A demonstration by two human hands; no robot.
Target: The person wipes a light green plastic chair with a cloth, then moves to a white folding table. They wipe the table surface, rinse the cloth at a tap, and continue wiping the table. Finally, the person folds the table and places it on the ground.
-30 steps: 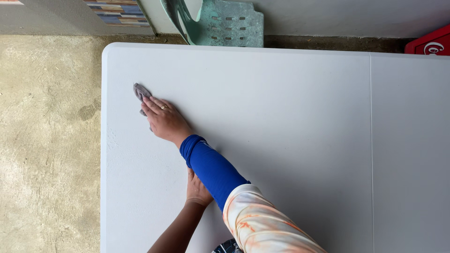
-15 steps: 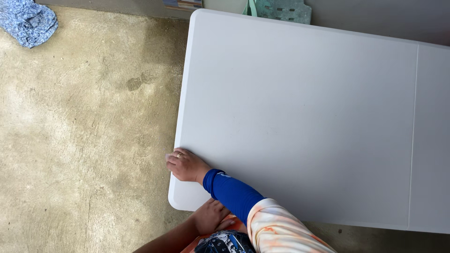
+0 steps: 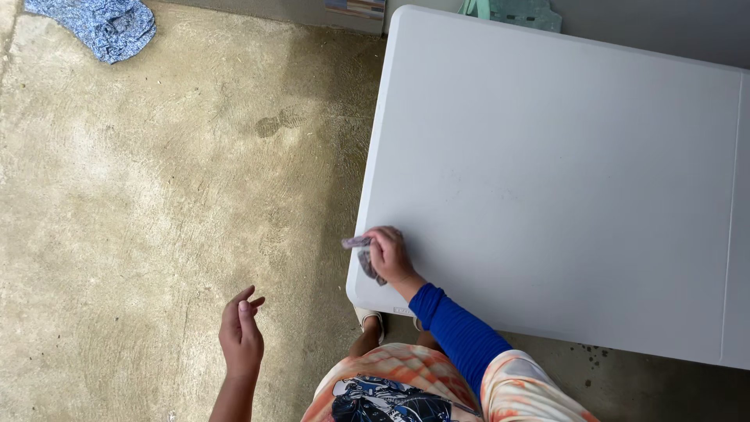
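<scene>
1. Fingers (image 3: pixel 381 242) of the right hand (image 3: pixel 388 255) are curled tight around a small grey cloth (image 3: pixel 363 254), which sticks out to the left of the fist and hangs over the table's edge.
2. That right hand rests on the white table (image 3: pixel 562 180) at its near left corner, just beside the rounded edge; the arm behind it wears a blue sleeve (image 3: pixel 457 334) that meets an orange-and-white patterned shirt (image 3: pixel 406 383).
3. Off the table, the left hand (image 3: pixel 241 336) hangs in the air above the concrete floor (image 3: pixel 156 195), well apart from the cloth. Its fingers are loose and slightly bent, holding nothing.
4. One foot (image 3: pixel 369 322) shows beneath the table's near edge, close to the corner.
5. At the far left, a crumpled blue patterned rag (image 3: pixel 101 27) lies on the floor, well apart from both hands.
6. Beyond the far edge of the table, a pale green plastic object (image 3: pixel 519 12) is partly in view; what it is cannot be told.
7. A dark damp mark (image 3: pixel 277 123) sits on the floor between the rag and the table.
</scene>
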